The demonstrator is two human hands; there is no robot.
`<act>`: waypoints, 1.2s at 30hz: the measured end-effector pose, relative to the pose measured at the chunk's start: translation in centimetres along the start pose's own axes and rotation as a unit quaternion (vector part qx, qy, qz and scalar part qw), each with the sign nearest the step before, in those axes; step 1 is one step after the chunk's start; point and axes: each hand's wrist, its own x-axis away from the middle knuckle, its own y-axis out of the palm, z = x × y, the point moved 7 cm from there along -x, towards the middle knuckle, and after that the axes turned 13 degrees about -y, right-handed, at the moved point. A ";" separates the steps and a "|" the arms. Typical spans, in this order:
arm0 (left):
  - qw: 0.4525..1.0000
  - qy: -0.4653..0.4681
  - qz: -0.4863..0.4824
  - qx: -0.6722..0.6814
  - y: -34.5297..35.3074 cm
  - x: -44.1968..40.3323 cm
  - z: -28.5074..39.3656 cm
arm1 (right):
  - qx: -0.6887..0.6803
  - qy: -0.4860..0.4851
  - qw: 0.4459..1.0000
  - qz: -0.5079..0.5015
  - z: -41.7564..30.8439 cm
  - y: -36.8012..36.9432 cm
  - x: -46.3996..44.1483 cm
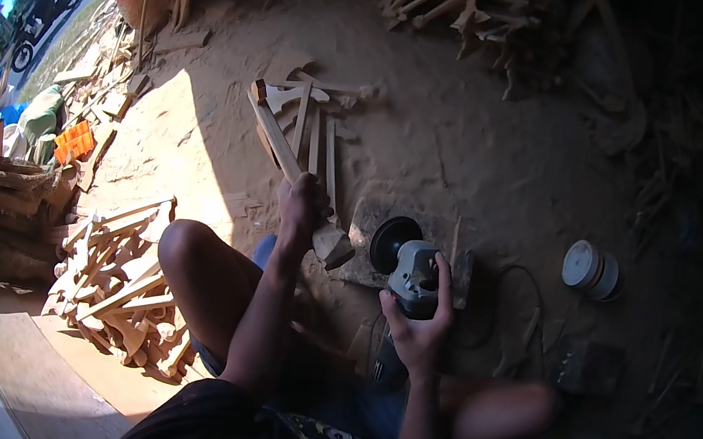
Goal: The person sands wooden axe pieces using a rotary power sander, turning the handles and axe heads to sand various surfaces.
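Apparently, a wood pile (pixel 129 299) sits by our left knee (pixel 190 253) for reach | our left hand (pixel 303 200) grips a wooden piece (pixel 278 138) between its ends, probably for balance | grinder (pixel 415 270) before us, our right hand (pixel 419 335) spread around its head, perhaps steadying; firmness we cannot tell

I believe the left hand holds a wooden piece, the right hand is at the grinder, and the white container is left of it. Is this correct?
Not quite: in the head view, the white container is to the right of the grinder. The left hand and right hand are as you say.
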 end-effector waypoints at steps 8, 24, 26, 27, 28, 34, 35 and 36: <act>0.799 0.301 -0.041 -0.520 0.0 -2.4 -6.7 | -0.021 0.003 0.981 0.193 -0.5 -8.4 -1.5; 0.715 0.008 0.051 -0.697 -6.1 -4.3 -15.0 | 0.074 0.058 0.983 0.156 -1.1 -10.3 -2.0; 0.758 -0.090 0.042 -0.645 -7.7 -4.0 -15.9 | 0.136 0.017 0.984 0.118 -1.3 -9.2 -2.4; 0.777 -0.136 0.039 -0.614 -8.1 -4.2 -16.4 | 0.154 0.009 0.982 0.104 -0.6 -9.0 -2.5; 0.788 -0.150 0.032 -0.596 -7.7 -3.6 -15.9 | 0.138 0.007 0.984 0.109 0.1 -8.9 -2.4; 0.659 0.110 0.003 -0.744 -6.4 -2.5 -13.9 | 0.086 0.046 0.965 0.241 3.4 -12.4 -0.4; 0.633 0.184 -0.030 -0.751 -4.4 -0.3 -13.3 | 0.073 0.050 0.960 0.265 4.0 -13.4 0.1; 0.602 0.257 -0.064 -0.754 -2.1 2.0 -12.5 | 0.045 0.065 0.960 0.268 4.3 -14.1 0.2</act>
